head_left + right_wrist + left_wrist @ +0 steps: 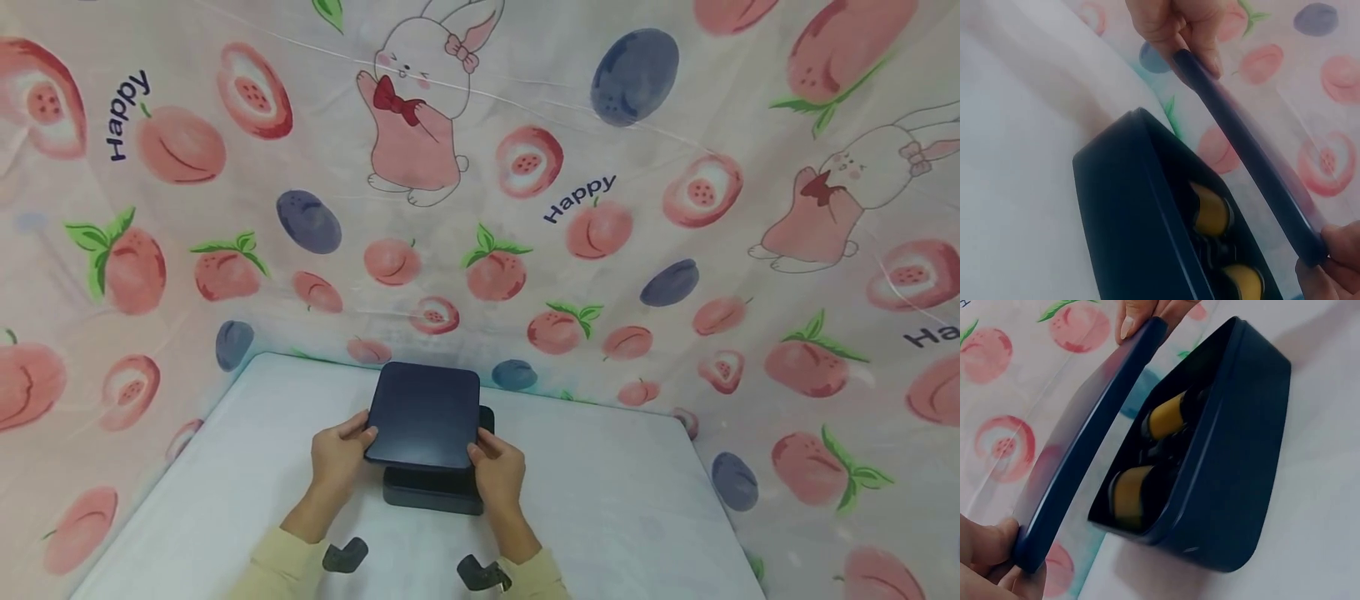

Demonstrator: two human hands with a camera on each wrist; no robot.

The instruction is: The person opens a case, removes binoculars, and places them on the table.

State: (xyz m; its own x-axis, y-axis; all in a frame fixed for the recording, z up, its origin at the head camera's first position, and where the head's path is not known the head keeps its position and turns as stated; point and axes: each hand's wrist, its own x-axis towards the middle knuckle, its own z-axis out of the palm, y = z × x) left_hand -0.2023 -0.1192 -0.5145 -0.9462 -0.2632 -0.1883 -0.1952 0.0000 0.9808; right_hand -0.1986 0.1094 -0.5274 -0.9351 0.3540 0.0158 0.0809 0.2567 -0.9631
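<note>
A flat dark navy lid [425, 415] with rounded corners is held up above a matching box [432, 493]. My left hand [339, 454] pinches the lid's left edge, thumb on top. At the right edge, my right hand [501, 471] pinches it the same way. In both wrist views the lid is apart from the box and a gap shows between them. Inside the open-topped box [1235, 450] lie two rounded objects with yellow bands, one nearer [1132, 494] and one farther [1167, 417]. Dark parts between them are too dim to make out.
The box stands on a white table [615, 492]. Behind and beside the table hangs a pale curtain [465, 250] printed with peaches and rabbits. Dark wrist-worn pieces [345, 555] sit by the cream sleeves [281, 567].
</note>
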